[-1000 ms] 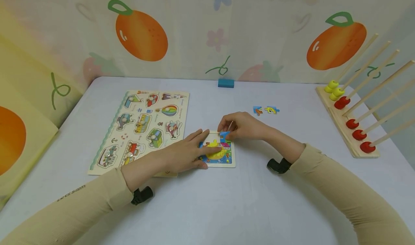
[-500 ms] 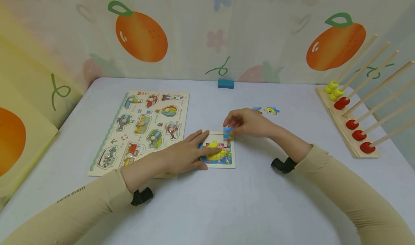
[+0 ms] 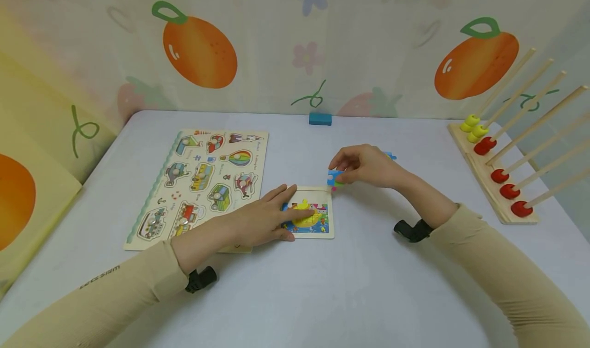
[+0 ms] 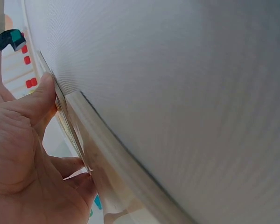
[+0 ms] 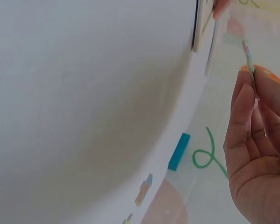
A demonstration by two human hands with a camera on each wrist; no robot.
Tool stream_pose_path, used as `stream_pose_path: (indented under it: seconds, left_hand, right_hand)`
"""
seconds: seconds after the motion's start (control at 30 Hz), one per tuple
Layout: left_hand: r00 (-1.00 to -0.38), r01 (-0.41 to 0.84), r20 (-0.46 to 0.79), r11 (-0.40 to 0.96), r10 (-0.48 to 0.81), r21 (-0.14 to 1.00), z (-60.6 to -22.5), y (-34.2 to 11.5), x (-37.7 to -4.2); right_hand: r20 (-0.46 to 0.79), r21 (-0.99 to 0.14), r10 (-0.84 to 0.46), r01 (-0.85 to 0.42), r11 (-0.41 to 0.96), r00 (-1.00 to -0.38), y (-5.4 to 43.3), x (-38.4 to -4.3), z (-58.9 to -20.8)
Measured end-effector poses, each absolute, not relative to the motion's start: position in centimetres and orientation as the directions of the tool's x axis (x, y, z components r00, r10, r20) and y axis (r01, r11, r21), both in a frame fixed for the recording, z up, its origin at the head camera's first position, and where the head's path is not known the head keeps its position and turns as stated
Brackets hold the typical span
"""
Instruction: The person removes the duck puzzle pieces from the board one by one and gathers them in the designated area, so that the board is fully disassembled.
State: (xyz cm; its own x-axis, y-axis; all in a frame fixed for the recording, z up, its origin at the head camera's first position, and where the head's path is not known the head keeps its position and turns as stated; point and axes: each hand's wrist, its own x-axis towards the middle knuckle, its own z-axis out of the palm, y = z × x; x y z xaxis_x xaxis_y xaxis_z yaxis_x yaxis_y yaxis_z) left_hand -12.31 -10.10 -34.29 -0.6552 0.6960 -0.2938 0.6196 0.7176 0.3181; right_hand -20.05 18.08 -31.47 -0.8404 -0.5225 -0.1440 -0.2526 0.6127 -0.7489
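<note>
Between thumb and fingers, my right hand [image 3: 369, 165] pinches a blue jigsaw piece [image 3: 334, 178] with a bit of green and pink, just off the far right corner of a small puzzle board. The right wrist view shows the piece [image 5: 248, 57] edge-on in the fingertips, raised off the table. My left hand [image 3: 262, 217] lies with spread fingers across the small puzzle board [image 3: 331, 215], pressing on its left part. Yellow, blue and pink pieces fill the board's near part, while its far strip is bare. Another puzzle piece [image 3: 391, 155] shows partly behind the right hand.
Left of the small board lies a large wooden peg puzzle [image 3: 184, 153] with vehicle pictures, partly under the left forearm. A teal block [image 3: 320, 119] sits at the table's back edge. On the right stands a wooden bead rack [image 3: 500, 176] with tall pegs and red and yellow beads.
My right hand has lifted the blue piece from the board's far right corner and moved it away and to the right, now covering most of the loose pieces. The left hand has stayed put.
</note>
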Motion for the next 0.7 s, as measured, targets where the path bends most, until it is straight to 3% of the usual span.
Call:
stream_pose_path:
  seconds: [0.7]
  left_hand:
    - [-0.652, 0.627, -0.288, 0.712, 0.701, 0.315, -34.4, -10.3, -12.2]
  right_hand:
    - [-0.033, -0.761, -0.306, -0.175, 0.625, -0.951, 24.6, -21.5, -29.4]
